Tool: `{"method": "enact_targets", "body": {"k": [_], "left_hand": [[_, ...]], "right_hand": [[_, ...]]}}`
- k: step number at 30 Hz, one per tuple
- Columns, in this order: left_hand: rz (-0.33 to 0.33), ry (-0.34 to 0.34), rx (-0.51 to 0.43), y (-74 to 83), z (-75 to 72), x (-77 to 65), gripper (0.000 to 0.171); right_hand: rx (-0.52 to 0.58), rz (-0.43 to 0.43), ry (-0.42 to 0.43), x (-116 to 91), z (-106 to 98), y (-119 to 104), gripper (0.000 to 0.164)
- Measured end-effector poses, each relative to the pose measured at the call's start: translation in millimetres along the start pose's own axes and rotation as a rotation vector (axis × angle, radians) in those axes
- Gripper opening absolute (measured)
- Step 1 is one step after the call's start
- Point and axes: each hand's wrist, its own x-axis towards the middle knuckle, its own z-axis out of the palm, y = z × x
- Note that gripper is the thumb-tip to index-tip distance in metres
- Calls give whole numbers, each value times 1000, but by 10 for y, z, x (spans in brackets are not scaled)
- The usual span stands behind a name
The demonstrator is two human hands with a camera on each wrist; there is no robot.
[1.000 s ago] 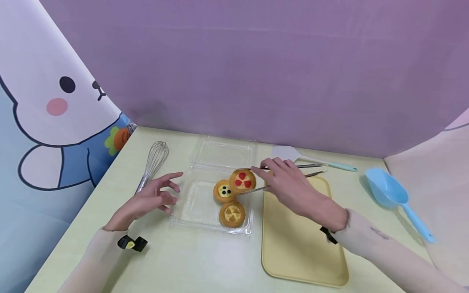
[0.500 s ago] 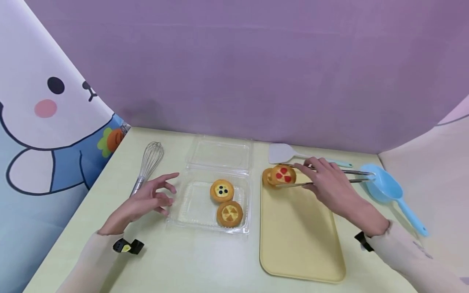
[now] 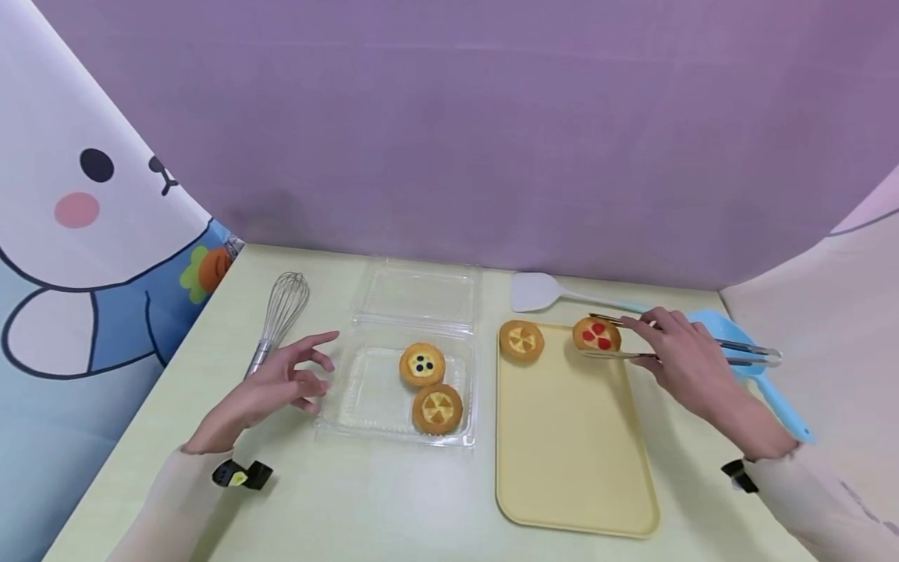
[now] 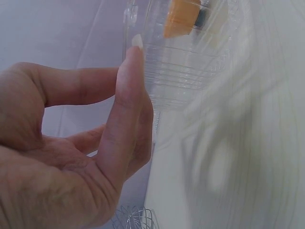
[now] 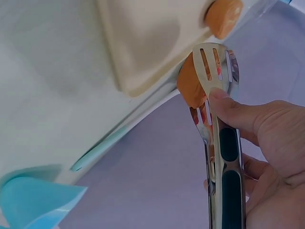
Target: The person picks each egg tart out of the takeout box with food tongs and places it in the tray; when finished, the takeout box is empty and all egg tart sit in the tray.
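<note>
Head view: your right hand (image 3: pixel 684 367) grips the tongs (image 3: pixel 755 361), clamped on the red-topped tart (image 3: pixel 597 334).
That tart is right of centre, over the upper right of the yellow tray (image 3: pixel 576 445); your left hand (image 3: pixel 277 382), fingers apart, is left of centre, just beside the clear container (image 3: pixel 365 394).

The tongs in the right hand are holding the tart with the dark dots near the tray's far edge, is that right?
Not quite: the tongs in the right hand hold the tart with red pieces near the far edge of the tray, as the head view shows.
</note>
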Motion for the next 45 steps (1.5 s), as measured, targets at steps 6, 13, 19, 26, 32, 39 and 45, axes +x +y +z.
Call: {"method": "enact_targets", "body": {"k": [6, 13, 19, 26, 32, 39, 45], "left_hand": [[-7, 6, 4, 9, -8, -14, 82], [-9, 2, 4, 18, -10, -1, 82], [-16, 4, 11, 16, -11, 20, 82], [-14, 1, 7, 12, -1, 31, 83], [-12, 3, 6, 17, 9, 35, 84], [0, 14, 13, 28, 16, 14, 83], [4, 17, 14, 18, 26, -26, 82]], "right_hand": [[2, 5, -7, -90, 61, 58, 59], [-5, 3, -15, -155, 140, 51, 60], [-14, -15, 5, -157, 218, 64, 59], [16, -2, -19, -156, 302, 76, 57], [41, 20, -25, -139, 321, 110, 57], [68, 44, -48, -162, 324, 102, 58], [73, 34, -37, -177, 326, 78, 59]]}}
